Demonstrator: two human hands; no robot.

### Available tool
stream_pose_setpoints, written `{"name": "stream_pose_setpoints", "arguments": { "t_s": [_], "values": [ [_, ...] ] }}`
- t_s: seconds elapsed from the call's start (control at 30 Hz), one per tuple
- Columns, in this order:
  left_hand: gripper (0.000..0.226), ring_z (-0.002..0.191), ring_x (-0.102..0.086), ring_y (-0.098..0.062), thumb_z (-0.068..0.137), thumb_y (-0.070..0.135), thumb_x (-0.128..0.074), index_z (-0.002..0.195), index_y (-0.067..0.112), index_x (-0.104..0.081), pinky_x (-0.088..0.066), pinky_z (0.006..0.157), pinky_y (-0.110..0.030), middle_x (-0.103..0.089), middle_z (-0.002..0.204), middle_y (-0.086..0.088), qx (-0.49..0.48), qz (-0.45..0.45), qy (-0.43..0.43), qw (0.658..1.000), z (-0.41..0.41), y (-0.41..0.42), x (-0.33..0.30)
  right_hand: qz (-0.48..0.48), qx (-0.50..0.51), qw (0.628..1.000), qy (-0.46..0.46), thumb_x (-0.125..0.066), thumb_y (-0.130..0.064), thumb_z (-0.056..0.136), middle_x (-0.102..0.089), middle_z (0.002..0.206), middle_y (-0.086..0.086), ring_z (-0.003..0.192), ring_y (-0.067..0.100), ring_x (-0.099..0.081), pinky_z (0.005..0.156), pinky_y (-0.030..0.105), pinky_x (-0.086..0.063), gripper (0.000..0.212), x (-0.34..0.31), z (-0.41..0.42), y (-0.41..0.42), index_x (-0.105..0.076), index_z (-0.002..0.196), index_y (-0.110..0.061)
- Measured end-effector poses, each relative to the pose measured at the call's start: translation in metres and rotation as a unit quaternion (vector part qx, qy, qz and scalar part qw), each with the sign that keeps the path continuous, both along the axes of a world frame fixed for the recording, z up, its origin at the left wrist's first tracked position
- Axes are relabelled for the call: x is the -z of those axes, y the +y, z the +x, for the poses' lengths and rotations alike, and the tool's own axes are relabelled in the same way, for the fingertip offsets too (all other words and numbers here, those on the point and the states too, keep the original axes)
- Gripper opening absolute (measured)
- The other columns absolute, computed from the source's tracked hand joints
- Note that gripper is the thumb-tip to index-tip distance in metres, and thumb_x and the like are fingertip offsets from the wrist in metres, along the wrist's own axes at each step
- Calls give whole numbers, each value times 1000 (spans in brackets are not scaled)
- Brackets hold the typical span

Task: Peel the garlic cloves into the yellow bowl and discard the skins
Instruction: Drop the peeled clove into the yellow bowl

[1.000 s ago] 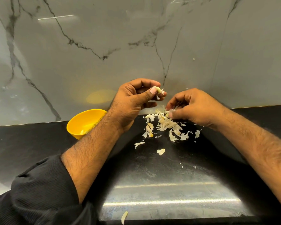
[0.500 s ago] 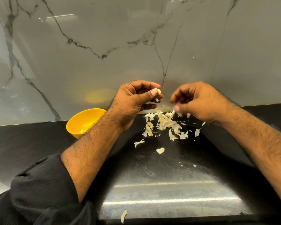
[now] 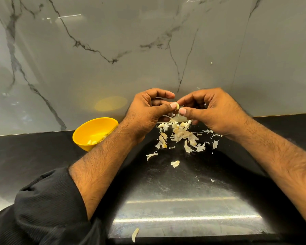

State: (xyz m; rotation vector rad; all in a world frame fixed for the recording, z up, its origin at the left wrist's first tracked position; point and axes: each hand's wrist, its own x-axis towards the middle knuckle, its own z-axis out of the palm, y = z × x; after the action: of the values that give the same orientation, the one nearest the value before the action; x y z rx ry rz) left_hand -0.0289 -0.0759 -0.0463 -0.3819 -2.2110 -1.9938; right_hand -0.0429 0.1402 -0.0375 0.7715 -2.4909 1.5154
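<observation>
My left hand (image 3: 147,112) pinches a small pale garlic clove (image 3: 177,106) between thumb and fingers, held above the counter. My right hand (image 3: 210,110) meets it from the right, its thumb and forefinger pinching at the clove's lower end. Under both hands lies a loose pile of garlic skins (image 3: 180,134), with some unpeeled cloves mixed in. The yellow bowl (image 3: 81,137) stands to the left, partly hidden by my left forearm; a few peeled cloves (image 3: 91,142) lie inside it.
The black countertop (image 3: 34,156) ends at a grey marble wall (image 3: 113,50) right behind the hands. Stray bits of skin lie nearer me (image 3: 174,163), and one sits at the counter's front edge (image 3: 135,234).
My right hand rose from the skin pile and moved left until it met the clove held in my left hand. The left hand barely shifted.
</observation>
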Motion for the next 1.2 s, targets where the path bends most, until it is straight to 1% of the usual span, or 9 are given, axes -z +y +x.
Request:
{"name": "stream_pose_setpoints", "arguments": {
  "t_s": [0.1, 0.23, 0.43, 0.57, 0.67, 0.87, 1.0, 1.1, 1.2],
  "values": [
    [44, 81, -75, -26, 91, 4, -79, 131, 7, -61, -64, 79, -41, -79, 95, -18, 5, 3, -7, 1000, -1, 3, 1, 7, 5, 1000, -2, -80, -26, 89, -78, 89, -7, 83, 11, -74, 67, 32, -65, 15, 3, -1, -2, -80, 104, -25],
    [47, 84, -76, -28, 91, 4, -78, 134, 8, -58, -63, 78, -39, -79, 96, -21, 12, -4, -8, 1000, 0, 3, 1, -46, 2, 998, -42, -80, -17, 89, -78, 91, 4, 78, 16, -72, 65, 33, -64, 11, 4, -5, 3, -80, 100, -17],
    [41, 80, -78, -23, 84, 9, -87, 121, 11, -68, -63, 74, -31, -81, 88, -11, -22, -84, 20, 996, 1, 2, 0, -178, -2, 972, -155, -76, 7, 85, -76, 95, 27, 80, 33, -75, 73, 42, -65, 13, 1, -3, 7, -67, 92, 12],
    [42, 73, -77, -11, 75, 13, -94, 111, 13, -73, -63, 78, -25, -79, 80, -4, -57, -157, 44, 985, 0, 0, -1, -195, -21, 967, -162, -79, 10, 78, -74, 84, 26, 75, 35, -75, 69, 41, -66, 17, -3, -1, 11, -62, 81, 9],
    [44, 66, -71, -4, 72, 15, -97, 110, 15, -74, -57, 70, -17, -78, 78, -2, -59, -192, 53, 978, 0, -1, 0, -181, -37, 970, -157, -79, 10, 75, -74, 84, 25, 71, 33, -74, 67, 39, -65, 18, -4, 0, 11, -63, 83, 10],
    [25, 81, -75, -9, 85, 22, -89, 107, 20, -77, -62, 74, -25, -78, 90, 2, -26, -258, 41, 965, -4, 0, 4, -238, -90, 947, -196, -76, 8, 74, -74, 89, 21, 76, 32, -75, 67, 36, -65, 23, 0, -2, 10, -66, 92, -3],
    [17, 83, -75, -6, 89, 23, -87, 102, 22, -77, -60, 69, -21, -77, 91, 7, -67, -284, 44, 956, -7, -5, 2, -235, -55, 951, -192, -73, 11, 81, -73, 87, 15, 75, 28, -72, 64, 33, -63, 22, 4, -8, 10, -69, 97, -3],
    [18, 73, -72, -4, 84, 28, -90, 91, 19, -76, -55, 62, -16, -75, 80, 6, -87, -280, 43, 955, -9, -11, -1, -194, -11, 966, -168, -76, 9, 82, -72, 83, 13, 69, 24, -67, 62, 33, -61, 18, 6, -10, 10, -72, 97, 1],
    [21, 69, -70, -4, 83, 32, -90, 87, 17, -76, -57, 62, -18, -75, 76, 5, -85, -276, 40, 957, -10, -13, -2, -132, 33, 981, -141, -80, 6, 82, -73, 84, 15, 66, 24, -63, 57, 30, -57, 18, 10, -11, 10, -74, 98, 2]
  ]
}}
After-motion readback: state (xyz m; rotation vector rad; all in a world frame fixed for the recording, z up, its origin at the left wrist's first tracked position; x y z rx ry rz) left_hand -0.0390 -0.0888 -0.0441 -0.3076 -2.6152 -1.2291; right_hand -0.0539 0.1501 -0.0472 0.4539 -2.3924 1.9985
